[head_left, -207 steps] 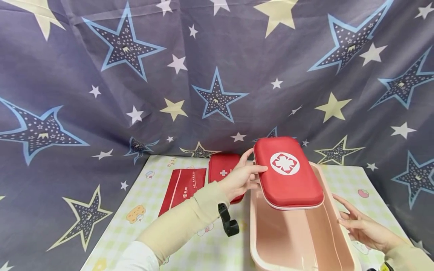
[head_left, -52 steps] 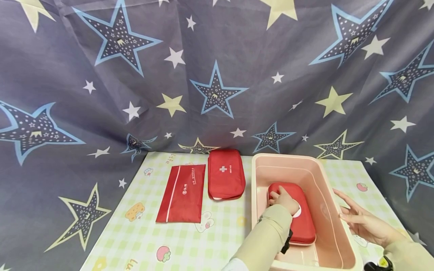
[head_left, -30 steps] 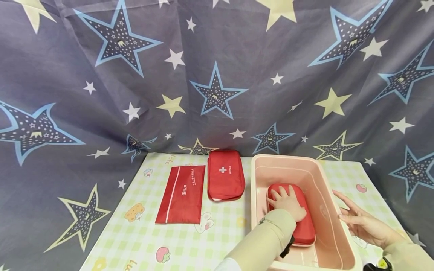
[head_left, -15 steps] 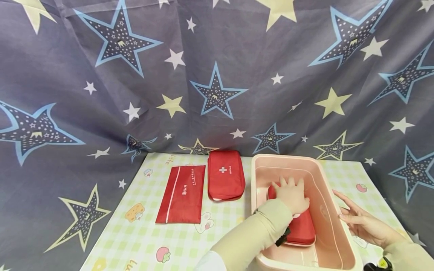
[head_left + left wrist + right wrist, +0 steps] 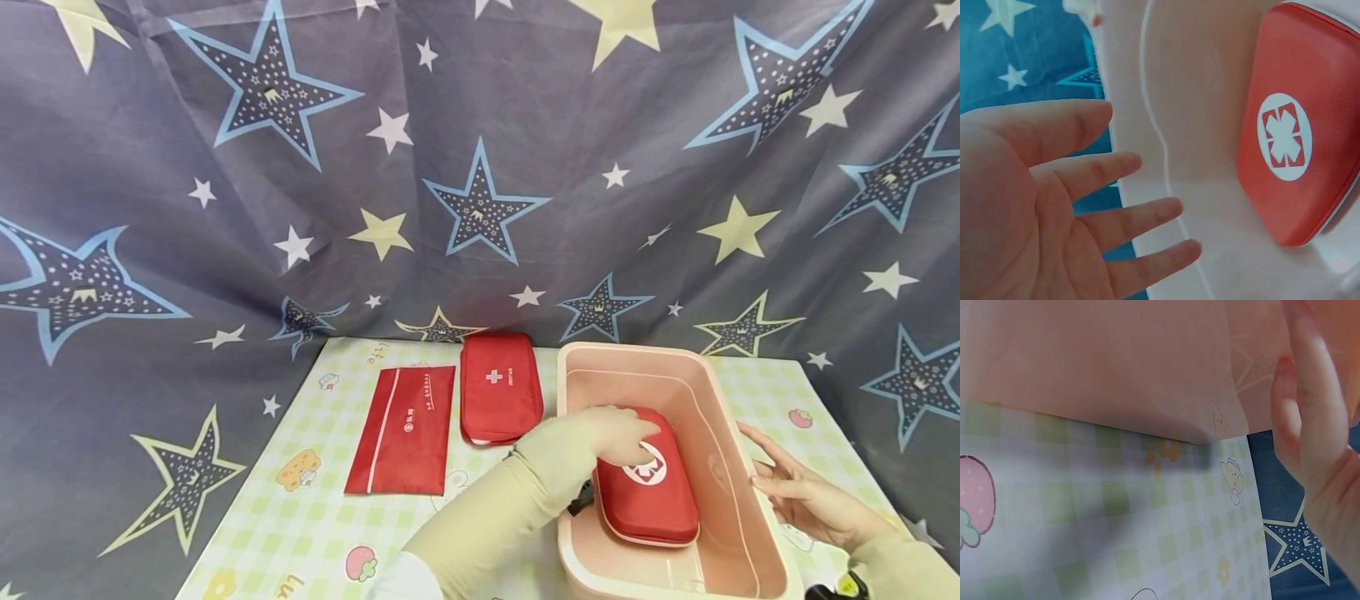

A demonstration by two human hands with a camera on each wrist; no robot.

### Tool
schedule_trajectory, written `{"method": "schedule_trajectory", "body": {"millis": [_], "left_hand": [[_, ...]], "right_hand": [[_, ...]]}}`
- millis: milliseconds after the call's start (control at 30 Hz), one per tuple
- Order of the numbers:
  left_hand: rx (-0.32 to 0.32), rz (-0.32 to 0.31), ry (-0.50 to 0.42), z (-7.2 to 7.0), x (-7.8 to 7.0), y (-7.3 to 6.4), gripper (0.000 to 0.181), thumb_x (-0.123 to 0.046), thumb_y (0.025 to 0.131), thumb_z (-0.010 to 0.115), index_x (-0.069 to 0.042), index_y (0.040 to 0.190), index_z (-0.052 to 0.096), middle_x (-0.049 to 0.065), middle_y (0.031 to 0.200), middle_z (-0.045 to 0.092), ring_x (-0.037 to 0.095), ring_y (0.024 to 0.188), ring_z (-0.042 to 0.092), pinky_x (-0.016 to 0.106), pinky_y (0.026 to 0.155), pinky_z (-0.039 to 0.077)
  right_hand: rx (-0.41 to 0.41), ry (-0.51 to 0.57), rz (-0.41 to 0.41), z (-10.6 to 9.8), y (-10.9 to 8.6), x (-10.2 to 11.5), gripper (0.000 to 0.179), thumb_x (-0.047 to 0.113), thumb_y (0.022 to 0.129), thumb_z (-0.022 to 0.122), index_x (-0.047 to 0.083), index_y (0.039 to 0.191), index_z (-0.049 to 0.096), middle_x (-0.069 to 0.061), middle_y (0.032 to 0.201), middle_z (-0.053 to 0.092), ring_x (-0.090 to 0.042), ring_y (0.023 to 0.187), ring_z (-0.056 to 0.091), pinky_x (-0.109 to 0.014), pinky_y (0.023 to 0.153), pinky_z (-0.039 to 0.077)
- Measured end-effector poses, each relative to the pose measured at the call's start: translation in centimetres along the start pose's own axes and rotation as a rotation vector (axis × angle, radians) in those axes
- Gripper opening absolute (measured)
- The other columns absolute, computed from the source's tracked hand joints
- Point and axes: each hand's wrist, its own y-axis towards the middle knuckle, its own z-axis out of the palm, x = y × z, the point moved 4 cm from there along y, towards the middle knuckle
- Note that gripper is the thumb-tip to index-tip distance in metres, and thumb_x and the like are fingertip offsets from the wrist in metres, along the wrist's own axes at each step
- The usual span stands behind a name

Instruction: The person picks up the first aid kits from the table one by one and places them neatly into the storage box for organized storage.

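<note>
A red hard-shell first aid case (image 5: pixel 651 500) with a white round emblem lies flat in the pink plastic bin (image 5: pixel 720 417). My left hand (image 5: pixel 626 436) is above the bin, over the upper left part of the case in the head view. In the left wrist view, the fingers of my left hand (image 5: pixel 1054 200) are spread and relaxed, apart from the case (image 5: pixel 1300 125), and hold nothing. Outside the bin, my right hand (image 5: pixel 802 496) rests along its right wall with fingers extended. The right wrist view shows that hand (image 5: pixel 1316 419) against the bin's outer side.
Left of the bin lie a red first aid pouch (image 5: pixel 501 400) with a white cross and a flat red zip pouch (image 5: pixel 408 442). A green-checked cloth (image 5: pixel 315 533) covers the table. A star-patterned curtain (image 5: pixel 420 100) hangs behind it.
The case went from my left hand into the bin. My left hand pressed across its top, then lifted off and drew back left. My right hand stays at the bin's side.
</note>
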Motion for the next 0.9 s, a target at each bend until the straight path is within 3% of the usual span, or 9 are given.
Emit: {"method": "schedule_trajectory", "body": {"millis": [100,267,400,600,700,900], "left_hand": [[-0.024,0.069,0.075,0.1,0.3,-0.9,0.047,-0.038,0.094,0.052,-0.028,0.14,0.047,-0.014,0.13,0.056,0.004,0.12,0.048,0.019,0.106,0.033],[-0.114,0.142,0.224,0.2,0.7,-2.9,0.042,-0.039,0.095,0.05,-0.029,0.136,0.05,-0.013,0.126,0.058,0.005,0.115,0.051,0.022,0.103,0.036],[-0.204,0.234,0.316,0.6,1.3,-4.6,0.038,-0.036,0.095,0.052,-0.029,0.132,0.055,-0.009,0.123,0.06,0.01,0.112,0.054,0.028,0.098,0.041],[-0.376,0.345,0.405,1.8,2.8,-6.5,0.04,-0.041,0.095,0.051,-0.028,0.132,0.055,-0.005,0.13,0.055,0.015,0.122,0.048,0.037,0.106,0.037],[-0.469,0.379,0.365,2.5,3.9,-7.3,0.042,-0.042,0.094,0.051,-0.026,0.132,0.055,-0.003,0.132,0.054,0.015,0.125,0.047,0.035,0.108,0.036],[-0.639,0.41,0.144,3.4,6.5,-9.3,0.036,-0.034,0.09,0.06,-0.02,0.123,0.062,0.001,0.126,0.058,0.015,0.119,0.052,0.03,0.105,0.04]], "right_hand": [[-0.007,-0.006,0.005,-0.1,0.0,-0.1,0.069,-0.005,0.1,0.013,0.045,0.147,0.019,-0.001,0.142,0.047,-0.022,0.124,0.052,-0.036,0.1,0.046],[-0.02,-0.019,0.011,-0.1,-0.1,-0.1,0.069,-0.005,0.1,0.014,0.046,0.146,0.019,0.0,0.141,0.047,-0.02,0.121,0.054,-0.032,0.097,0.048],[-0.029,-0.029,0.016,-0.1,-0.1,0.0,0.069,-0.005,0.1,0.015,0.046,0.146,0.02,0.001,0.139,0.048,-0.018,0.116,0.056,-0.027,0.092,0.05],[-0.031,-0.019,0.013,-0.1,-0.1,0.0,0.069,-0.005,0.1,0.015,0.046,0.146,0.021,0.001,0.138,0.049,-0.017,0.117,0.056,-0.026,0.092,0.05],[-0.028,-0.014,0.007,-0.1,-0.1,0.0,0.069,-0.005,0.1,0.015,0.046,0.146,0.022,0.0,0.138,0.05,-0.016,0.116,0.056,-0.026,0.091,0.05],[-0.003,0.013,-0.006,-0.1,-0.1,0.0,0.069,-0.005,0.1,0.013,0.044,0.146,0.021,0.0,0.141,0.047,-0.022,0.124,0.051,-0.036,0.102,0.045]]}}
